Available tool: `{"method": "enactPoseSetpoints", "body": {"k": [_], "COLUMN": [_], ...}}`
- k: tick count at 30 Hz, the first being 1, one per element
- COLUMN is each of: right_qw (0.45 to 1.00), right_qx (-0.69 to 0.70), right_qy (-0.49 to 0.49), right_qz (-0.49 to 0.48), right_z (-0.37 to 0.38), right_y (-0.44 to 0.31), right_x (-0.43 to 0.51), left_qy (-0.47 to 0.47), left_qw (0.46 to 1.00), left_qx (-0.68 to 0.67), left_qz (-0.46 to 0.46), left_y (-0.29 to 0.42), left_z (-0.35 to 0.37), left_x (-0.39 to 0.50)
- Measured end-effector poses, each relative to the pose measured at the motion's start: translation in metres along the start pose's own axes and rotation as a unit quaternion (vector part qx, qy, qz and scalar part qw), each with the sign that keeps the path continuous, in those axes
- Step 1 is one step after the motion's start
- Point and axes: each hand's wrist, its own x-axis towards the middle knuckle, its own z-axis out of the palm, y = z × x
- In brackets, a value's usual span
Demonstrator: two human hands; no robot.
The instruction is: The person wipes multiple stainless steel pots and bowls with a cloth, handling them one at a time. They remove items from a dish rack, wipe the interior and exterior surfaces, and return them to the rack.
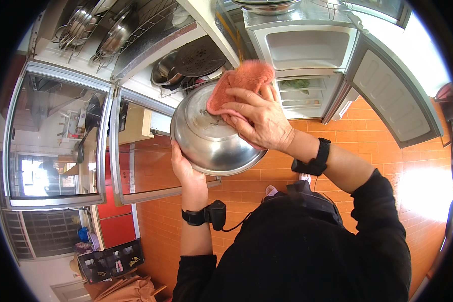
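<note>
My left hand point(185, 168) grips the rim of a stainless steel bowl point(207, 147) at its lower left. The bowl is tilted with its underside turned up towards me, and dark marks show on its base. Over that base, my right hand point(262, 119) holds a coral-coloured cloth point(245, 81) pressed to the metal. The cloth's far edge is blurred and extends past the bowl. My left fingertips are hidden behind the bowl.
Cabinet shelves beyond the bowl hold a dark perforated pan point(200, 58), a metal bowl point(168, 70) and a wire rack point(136, 36). Glass cabinet doors point(56, 136) stand open at the left. At the right, a refrigerator point(309, 49) has its door point(396, 94) open over the tiled floor point(362, 128).
</note>
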Motion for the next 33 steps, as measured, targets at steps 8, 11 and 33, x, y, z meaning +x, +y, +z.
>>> {"method": "enactPoseSetpoints", "body": {"k": [8,11,33], "right_qw": [0.986,0.994,0.912], "right_qx": [0.151,0.103,0.27], "right_qy": [0.066,0.009,-0.235], "right_qz": [0.004,-0.046,0.201], "right_z": [0.021,0.027,0.024], "right_y": [-0.018,-0.035,0.045], "right_x": [-0.035,-0.047,0.053], "left_qy": [0.036,0.024,-0.021], "left_qw": [0.999,0.999,0.99], "left_qx": [-0.023,-0.037,0.108], "left_qz": [-0.029,-0.009,0.089], "left_y": [-0.005,-0.008,0.016], "left_z": [-0.013,-0.016,-0.012], "left_x": [0.007,0.007,-0.032]}}
